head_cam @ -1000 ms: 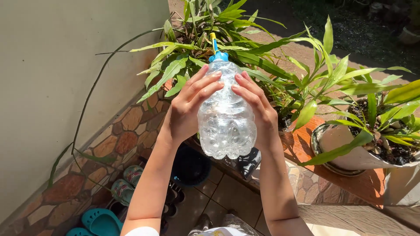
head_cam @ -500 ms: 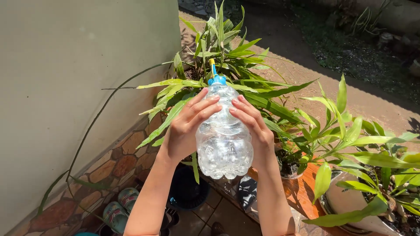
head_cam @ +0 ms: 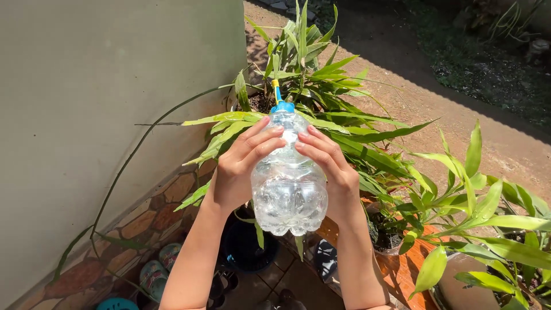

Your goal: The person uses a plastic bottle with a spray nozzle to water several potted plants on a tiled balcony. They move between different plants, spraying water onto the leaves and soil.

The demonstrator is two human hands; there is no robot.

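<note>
Sunlight is falling on a small garden corner, with a pale wall point(head_cam: 86, 115) on the left and a dirt path point(head_cam: 459, 109) lying far behind. Both hands are holding a clear plastic bottle point(head_cam: 288, 183) up in the air, in the middle of the view. The left hand point(head_cam: 238, 172) is wrapping the bottle's left side and the right hand point(head_cam: 333, 172) its right side, with the fingers pressing in on the upper part. The long axis of the bottle is running from near to far, with the base toward the person. Its blue cap with a yellow spout point(head_cam: 279, 99) is pointing away, toward a leafy plant point(head_cam: 310, 63) at the far side. The step in hand seems to be squeezing water onto this plant. The next move is probably asking for a firmer squeeze and a steady aim at the soil. More potted plants point(head_cam: 470, 229) are standing on the right, and sandals point(head_cam: 152, 272) are lying near the lower left.
</note>
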